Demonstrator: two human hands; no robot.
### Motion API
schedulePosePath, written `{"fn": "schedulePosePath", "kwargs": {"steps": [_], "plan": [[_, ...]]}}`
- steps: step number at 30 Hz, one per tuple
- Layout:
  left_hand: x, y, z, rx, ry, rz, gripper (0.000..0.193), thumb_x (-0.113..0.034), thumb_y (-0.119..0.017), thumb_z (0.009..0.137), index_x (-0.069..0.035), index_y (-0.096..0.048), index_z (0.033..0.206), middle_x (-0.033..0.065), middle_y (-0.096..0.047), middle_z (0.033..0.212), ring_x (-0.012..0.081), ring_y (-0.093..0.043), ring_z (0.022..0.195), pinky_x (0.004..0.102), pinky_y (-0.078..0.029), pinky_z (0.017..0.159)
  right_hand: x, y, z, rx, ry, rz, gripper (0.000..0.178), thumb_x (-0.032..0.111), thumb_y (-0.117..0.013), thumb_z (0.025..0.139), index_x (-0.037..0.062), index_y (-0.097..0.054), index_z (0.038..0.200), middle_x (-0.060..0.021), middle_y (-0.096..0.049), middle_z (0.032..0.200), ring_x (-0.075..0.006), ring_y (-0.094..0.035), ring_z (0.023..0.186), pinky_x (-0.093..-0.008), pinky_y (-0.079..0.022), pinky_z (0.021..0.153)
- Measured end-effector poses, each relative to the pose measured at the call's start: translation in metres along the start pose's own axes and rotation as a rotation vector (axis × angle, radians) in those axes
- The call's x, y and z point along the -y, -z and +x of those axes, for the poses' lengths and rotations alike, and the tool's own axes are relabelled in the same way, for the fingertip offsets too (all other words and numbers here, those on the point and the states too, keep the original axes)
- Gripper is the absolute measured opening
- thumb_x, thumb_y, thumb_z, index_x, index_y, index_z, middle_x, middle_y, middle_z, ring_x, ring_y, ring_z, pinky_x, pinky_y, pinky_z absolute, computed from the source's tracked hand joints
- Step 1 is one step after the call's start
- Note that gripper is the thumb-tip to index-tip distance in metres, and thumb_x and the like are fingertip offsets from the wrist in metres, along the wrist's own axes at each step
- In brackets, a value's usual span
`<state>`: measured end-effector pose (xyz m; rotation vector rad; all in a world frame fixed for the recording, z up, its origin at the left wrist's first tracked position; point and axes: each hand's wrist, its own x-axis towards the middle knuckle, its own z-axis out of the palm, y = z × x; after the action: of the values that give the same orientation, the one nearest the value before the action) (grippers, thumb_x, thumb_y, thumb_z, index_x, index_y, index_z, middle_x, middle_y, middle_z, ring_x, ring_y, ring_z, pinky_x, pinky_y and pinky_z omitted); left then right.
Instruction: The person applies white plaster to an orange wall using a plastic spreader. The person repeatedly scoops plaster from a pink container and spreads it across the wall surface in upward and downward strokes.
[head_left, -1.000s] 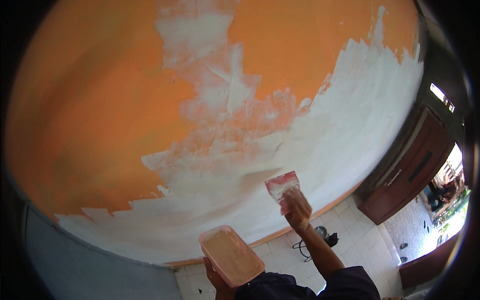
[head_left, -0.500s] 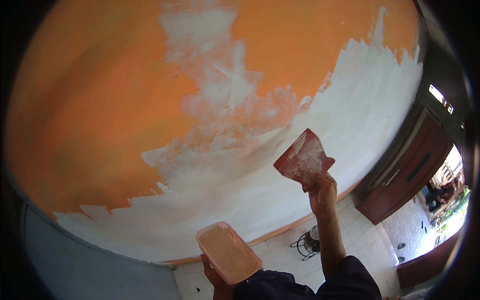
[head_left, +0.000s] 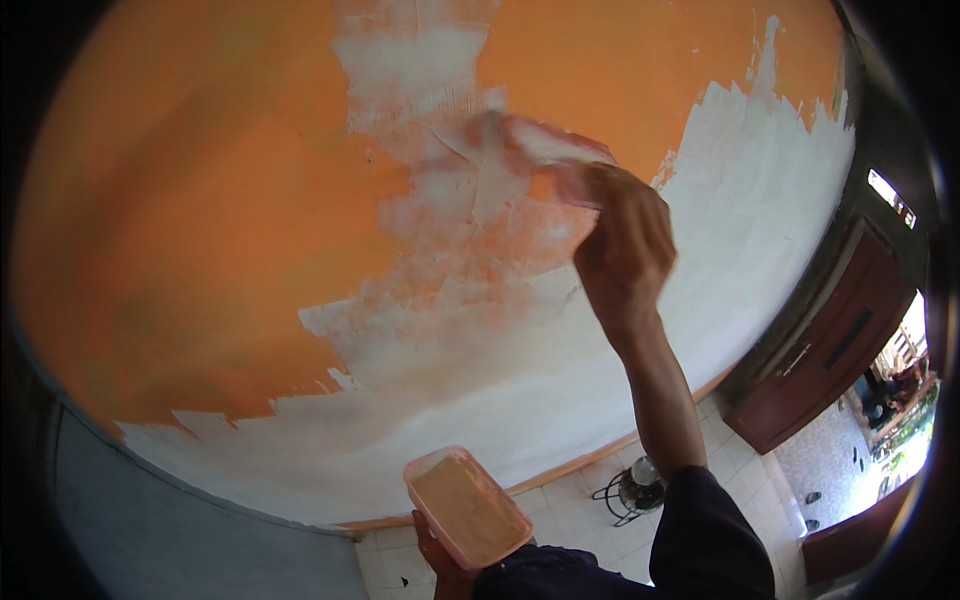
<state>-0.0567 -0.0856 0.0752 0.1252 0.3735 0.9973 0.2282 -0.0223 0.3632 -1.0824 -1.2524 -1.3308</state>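
My right hand is raised to the wall and closed round a red putty spreader. The spreader's edge meets the wall at the patchy white area, and motion blurs it a little. Orange paint covers much of the wall, with white filler spread over its lower part and up the middle. Low in front of me, my left hand grips a pink rectangular tub from its left side and underneath. Beige-looking paste fills the tub.
A black wire stand holding a dark round thing is on the pale tiled floor below the wall. Rightward, a brown door stands beside a bright doorway. A grey surface lies at lower left.
My right hand has moved up and slightly left, bringing the spreader from low over the white area to the patchy strip above. The tub stays in my left hand, almost unmoved.
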Motion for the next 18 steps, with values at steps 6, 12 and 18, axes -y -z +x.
{"fn": "schedulePosePath", "kwargs": {"steps": [6, 12, 18], "plan": [[0.003, -0.002, 0.0, -0.014, 0.019, -0.035, 0.068, -0.062, -0.03, 0.096, -0.012, -0.037, 0.142, 0.0152, -0.05, 0.134, 0.0365, -0.053, 0.118, 0.0562, -0.043, 0.099, 0.033, 0.001, -0.07, 0.217, 0.131, 0.036, 0.043, -0.012, -0.053, 0.056, -0.0084, -0.063, 0.097, -0.0189, -0.064, 0.093, -0.0337, -0.064, 0.092, -0.0424, -0.051, 0.079], [-0.005, 0.011, 0.008, 0.044, 0.073, -0.075, 0.068, -0.061, -0.029, 0.096, -0.012, -0.036, 0.143, 0.0152, -0.048, 0.135, 0.0367, -0.052, 0.119, 0.0559, -0.043, 0.099, 0.035, 0.026, -0.09, 0.287, 0.051, 0.164, 0.032, -0.015, -0.054, 0.061, -0.0026, -0.065, 0.088, -0.0135, -0.067, 0.09, -0.0308, -0.067, 0.089, -0.0396, -0.052, 0.08], [0.003, 0.0, -0.003, 0.036, 0.035, -0.059, 0.067, -0.06, -0.029, 0.097, -0.011, -0.036, 0.142, 0.0151, -0.048, 0.135, 0.0367, -0.052, 0.119, 0.0553, -0.044, 0.099, 0.009, 0.069, -0.112, 0.129, -0.349, 0.012, 0.027, -0.015, -0.052, 0.08, -0.0029, -0.069, 0.097, -0.0175, -0.07, 0.098, -0.0325, -0.068, 0.096, -0.0377, -0.054, 0.085]]}}
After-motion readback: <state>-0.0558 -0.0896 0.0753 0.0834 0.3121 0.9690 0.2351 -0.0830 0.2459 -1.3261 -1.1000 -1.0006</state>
